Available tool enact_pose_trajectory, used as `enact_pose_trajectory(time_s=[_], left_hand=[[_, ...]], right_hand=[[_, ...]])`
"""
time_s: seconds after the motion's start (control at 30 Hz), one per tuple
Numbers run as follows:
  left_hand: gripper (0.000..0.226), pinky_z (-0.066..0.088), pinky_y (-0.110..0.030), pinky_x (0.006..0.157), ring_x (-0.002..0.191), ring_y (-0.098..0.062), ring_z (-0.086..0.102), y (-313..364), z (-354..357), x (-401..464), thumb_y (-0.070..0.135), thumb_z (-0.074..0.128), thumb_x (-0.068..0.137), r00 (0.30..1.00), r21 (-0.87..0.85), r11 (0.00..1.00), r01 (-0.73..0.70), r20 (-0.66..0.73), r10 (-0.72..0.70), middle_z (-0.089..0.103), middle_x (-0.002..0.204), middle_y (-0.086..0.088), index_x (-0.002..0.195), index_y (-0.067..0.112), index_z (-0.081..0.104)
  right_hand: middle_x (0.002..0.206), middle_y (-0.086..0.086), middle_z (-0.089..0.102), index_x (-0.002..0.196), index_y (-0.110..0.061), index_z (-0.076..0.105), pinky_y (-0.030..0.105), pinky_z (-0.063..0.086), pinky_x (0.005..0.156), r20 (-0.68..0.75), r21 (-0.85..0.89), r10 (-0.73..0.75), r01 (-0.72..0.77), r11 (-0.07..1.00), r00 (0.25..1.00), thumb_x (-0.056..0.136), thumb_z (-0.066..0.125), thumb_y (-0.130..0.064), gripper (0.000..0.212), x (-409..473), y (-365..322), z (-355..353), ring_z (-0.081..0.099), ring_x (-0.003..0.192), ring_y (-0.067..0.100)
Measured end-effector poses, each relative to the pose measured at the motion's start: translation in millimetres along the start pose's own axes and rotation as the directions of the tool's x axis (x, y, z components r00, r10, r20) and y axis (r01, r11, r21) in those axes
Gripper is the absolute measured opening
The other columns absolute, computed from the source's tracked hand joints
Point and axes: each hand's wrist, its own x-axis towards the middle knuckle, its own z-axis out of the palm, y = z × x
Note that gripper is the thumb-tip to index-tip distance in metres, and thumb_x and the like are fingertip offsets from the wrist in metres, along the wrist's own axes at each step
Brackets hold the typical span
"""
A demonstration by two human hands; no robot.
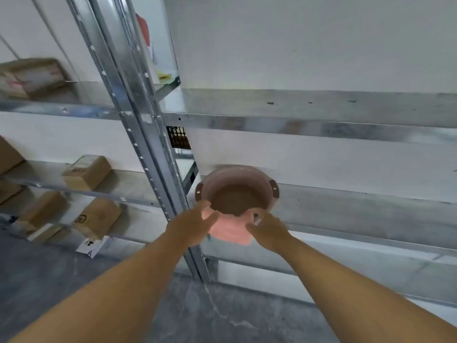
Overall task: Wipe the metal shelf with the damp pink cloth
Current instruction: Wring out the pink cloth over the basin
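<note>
- At nine o'clock we count four cardboard boxes (pixel 86 172) plainly on the neighbouring shelves, with a blurred stack higher up that we cannot count.
- Our left hand (pixel 195 225) pinches the left edge of the pink cloth (pixel 230 229), fingers curled onto the fabric.
- The one cloth hangs between both hands at centre frame, just in front of the one pink basin (pixel 237 186), whose near rim it touches or overlaps; we cannot tell which.
- Our right hand (pixel 268 231) grips the cloth's right edge, fingers folded round it.
- The basin sits on the metal shelf (pixel 358 214), which runs out toward three o'clock.
- We judge the risks so: pulling the cloth clear could drag or tip the basin if fabric catches the rim, and a sodden cloth could drip onto the floor (pixel 222 318).
</note>
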Motion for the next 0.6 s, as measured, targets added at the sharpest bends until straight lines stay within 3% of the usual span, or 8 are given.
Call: enact_pose_trajectory(time_s=[0.1, 0.17, 0.27, 0.37, 0.43, 0.5, 0.6], left_hand=[[0.064, 0.049, -0.044, 0.101, 0.120, -0.032, 0.064, -25.0, 13.3, 29.0, 0.076, 0.030, 0.093, 0.998, -0.073, 0.997, -0.025, 0.062, 0.030, 0.064, 0.141, -0.007, 0.149, 0.045, 0.035], [0.065, 0.051, -0.041, 0.096, 0.112, -0.027, 0.067, -35.6, 21.4, 42.1, 0.077, 0.034, 0.091, 0.990, -0.143, 0.988, -0.057, 0.122, 0.075, 0.067, 0.136, -0.004, 0.147, 0.044, 0.038], [0.051, 0.047, -0.034, 0.082, 0.097, -0.022, 0.066, -44.6, 30.3, 55.3, 0.062, 0.042, 0.100, 0.981, -0.206, 0.971, -0.123, 0.125, 0.151, 0.068, 0.120, -0.003, 0.146, 0.038, 0.044], [0.038, 0.046, -0.031, 0.078, 0.092, -0.015, 0.064, -45.7, 35.6, 61.1, 0.056, 0.041, 0.101, 0.977, -0.282, 0.946, -0.157, 0.099, 0.191, 0.070, 0.110, 0.002, 0.133, 0.040, 0.054], [0.026, 0.053, -0.033, 0.081, 0.086, -0.008, 0.064, -43.1, 37.7, 64.4, 0.051, 0.042, 0.097, 0.978, -0.335, 0.927, -0.167, 0.062, 0.199, 0.071, 0.099, 0.010, 0.115, 0.045, 0.060], [0.021, 0.059, -0.037, 0.082, 0.083, -0.005, 0.067, -41.8, 38.7, 66.8, 0.050, 0.044, 0.095, 0.980, -0.373, 0.913, -0.162, 0.044, 0.192, 0.071, 0.091, 0.016, 0.103, 0.046, 0.063], [0.021, 0.061, -0.037, 0.078, 0.079, -0.003, 0.068, -40.2, 37.5, 68.6, 0.047, 0.045, 0.100, 0.982, -0.365, 0.917, -0.163, 0.030, 0.186, 0.071, 0.086, 0.015, 0.102, 0.041, 0.065]], right_hand=[[0.128, 0.004, 0.065, 0.139, -0.023, 0.055, 0.035, 0.048, 0.093, -0.019, 0.038, 0.042, -0.042, 0.998, 0.999, 0.106, 0.047, -0.030, 0.035, 18.0, -7.0, 20.2, 0.060, 0.108, 0.024], [0.121, 0.006, 0.070, 0.131, -0.020, 0.059, 0.043, 0.053, 0.096, -0.052, 0.095, 0.099, -0.094, 0.991, 0.994, 0.107, 0.047, -0.035, 0.031, 26.3, -6.7, 33.3, 0.066, 0.108, 0.028], [0.119, 0.004, 0.070, 0.133, -0.021, 0.061, 0.036, 0.048, 0.087, -0.111, 0.164, 0.193, -0.173, 0.971, 0.975, 0.109, 0.049, -0.039, 0.033, 34.3, -11.4, 44.2, 0.061, 0.099, 0.021], [0.124, 0.004, 0.071, 0.127, -0.021, 0.068, 0.036, 0.048, 0.092, -0.176, 0.207, 0.242, -0.204, 0.957, 0.954, 0.108, 0.052, -0.029, 0.026, 37.8, -16.3, 50.6, 0.065, 0.108, 0.027], [0.124, 0.002, 0.075, 0.121, -0.022, 0.074, 0.038, 0.049, 0.101, -0.176, 0.211, 0.261, -0.223, 0.952, 0.949, 0.104, 0.052, -0.018, 0.029, 40.5, -17.0, 53.2, 0.068, 0.114, 0.031], [0.122, 0.001, 0.078, 0.115, -0.023, 0.080, 0.039, 0.050, 0.106, -0.161, 0.289, 0.293, -0.239, 0.927, 0.943, 0.101, 0.052, -0.008, 0.035, 41.4, -17.7, 51.6, 0.069, 0.113, 0.027], [0.118, 0.000, 0.078, 0.113, -0.021, 0.082, 0.034, 0.052, 0.105, -0.136, 0.355, 0.303, -0.239, 0.904, 0.943, 0.100, 0.052, -0.004, 0.036, 40.7, -17.1, 47.1, 0.069, 0.109, 0.019]])
